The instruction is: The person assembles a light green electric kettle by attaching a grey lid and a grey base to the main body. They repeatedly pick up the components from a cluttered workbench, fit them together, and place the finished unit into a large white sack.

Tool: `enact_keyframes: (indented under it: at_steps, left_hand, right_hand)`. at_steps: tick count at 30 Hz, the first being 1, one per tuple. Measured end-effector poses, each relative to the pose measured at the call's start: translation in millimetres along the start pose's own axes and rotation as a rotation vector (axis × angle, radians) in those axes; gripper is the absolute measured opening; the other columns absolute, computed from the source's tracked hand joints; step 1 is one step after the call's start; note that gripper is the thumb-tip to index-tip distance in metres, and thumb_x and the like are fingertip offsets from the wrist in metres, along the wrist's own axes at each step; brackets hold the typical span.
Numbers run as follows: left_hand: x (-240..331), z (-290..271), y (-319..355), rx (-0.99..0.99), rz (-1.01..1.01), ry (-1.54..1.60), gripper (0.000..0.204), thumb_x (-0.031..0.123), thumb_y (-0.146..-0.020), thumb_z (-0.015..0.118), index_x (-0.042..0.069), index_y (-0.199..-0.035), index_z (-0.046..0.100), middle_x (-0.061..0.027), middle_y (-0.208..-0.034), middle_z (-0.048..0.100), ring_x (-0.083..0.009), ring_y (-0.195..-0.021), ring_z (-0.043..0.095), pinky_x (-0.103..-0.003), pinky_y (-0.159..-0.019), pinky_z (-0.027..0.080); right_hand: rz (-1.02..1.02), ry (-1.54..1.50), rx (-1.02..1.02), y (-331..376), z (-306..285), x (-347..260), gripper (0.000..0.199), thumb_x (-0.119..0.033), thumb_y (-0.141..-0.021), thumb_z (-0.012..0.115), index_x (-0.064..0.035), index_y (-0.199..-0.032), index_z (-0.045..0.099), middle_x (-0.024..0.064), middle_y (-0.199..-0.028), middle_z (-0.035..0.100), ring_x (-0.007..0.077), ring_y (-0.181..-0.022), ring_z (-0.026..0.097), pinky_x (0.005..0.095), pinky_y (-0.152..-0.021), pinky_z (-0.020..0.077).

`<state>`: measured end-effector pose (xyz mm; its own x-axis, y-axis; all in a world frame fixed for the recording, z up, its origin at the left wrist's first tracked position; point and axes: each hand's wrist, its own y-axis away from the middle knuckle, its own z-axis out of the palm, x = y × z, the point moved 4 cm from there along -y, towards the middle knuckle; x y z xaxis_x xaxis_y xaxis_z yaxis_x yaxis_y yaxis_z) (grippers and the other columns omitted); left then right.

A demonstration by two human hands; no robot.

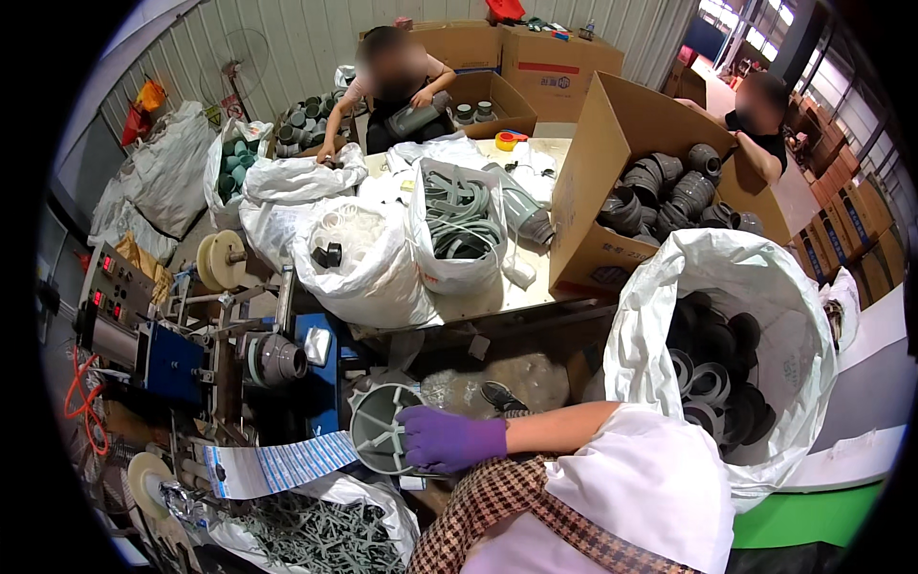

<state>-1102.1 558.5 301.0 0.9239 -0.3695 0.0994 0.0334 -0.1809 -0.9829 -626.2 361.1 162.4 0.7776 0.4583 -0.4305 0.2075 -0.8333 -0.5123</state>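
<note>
Big white sack [660,316] of dark pipe fittings [712,378] sits at my right. My right hand [449,438], in a purple glove, has its fingers curled over the rim of a grey round ribbed fitting [382,430] beside the labelling machine [191,354]. Label strip [282,464] runs just below it. I can't see my left hand.

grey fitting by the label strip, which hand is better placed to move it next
Right, most likely. The right hand, in a purple glove, already grips the fitting at its rim, just beside the label strip. The left hand is not in view.
</note>
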Motion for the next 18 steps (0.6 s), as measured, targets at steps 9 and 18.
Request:
enact_keyframes:
  at_steps: [9,18]
  left_hand:
    - [414,85,188,-1.545,0.073,0.761,0.043,0.041,-0.093,0.062,0.004,-0.113,0.059,-0.0206,-0.089,0.067,-0.0374,-0.079,0.067,-0.044,-0.068,0.052]
    - [578,72,143,-0.973,0.562,1.441,0.017,0.034,-0.087,0.061,0.018,-0.079,0.062,-0.0011,-0.061,0.053,-0.0196,-0.056,0.057,-0.035,-0.057,0.044]
  right_hand:
    - [0.150,-0.908,-0.197,33,-8,55,0.021,-0.025,-0.092,0.055,-0.0053,-0.094,0.064,0.0088,-0.091,0.060,0.0237,-0.094,0.057,0.0390,-0.086,0.0484]
    - [0.093,-0.291,-0.140,18,-193,193,0.051,-0.037,-0.077,0.072,-0.0065,-0.118,0.068,0.0180,-0.122,0.061,0.0351,-0.115,0.057,0.0440,-0.102,0.0428]
